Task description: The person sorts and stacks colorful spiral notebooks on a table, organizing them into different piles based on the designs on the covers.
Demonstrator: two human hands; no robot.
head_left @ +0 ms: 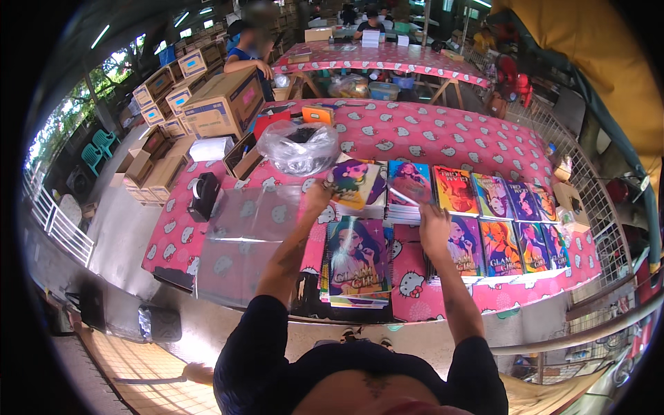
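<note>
Our left hand [318, 198] grips a tilted notebook [351, 191]; our right hand [434, 225], apart, its grip unclear, could nudge the blue-covered stack [409, 177] askew.

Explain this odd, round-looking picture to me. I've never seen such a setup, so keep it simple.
No robot here: these are a person's own bare hands. The picture comes from a wide fisheye camera worn on the person's head, looking down, so straight edges bend and the forearms enter from below.

The long table has a pink patterned cover. On it lie stacks of colourful illustrated notebooks, a clear plastic sheet and a see-through bag with dark contents.

The left hand holds a partly yellow notebook. The right hand is at a thin pale strip; whether it grips it, I cannot tell.
</note>
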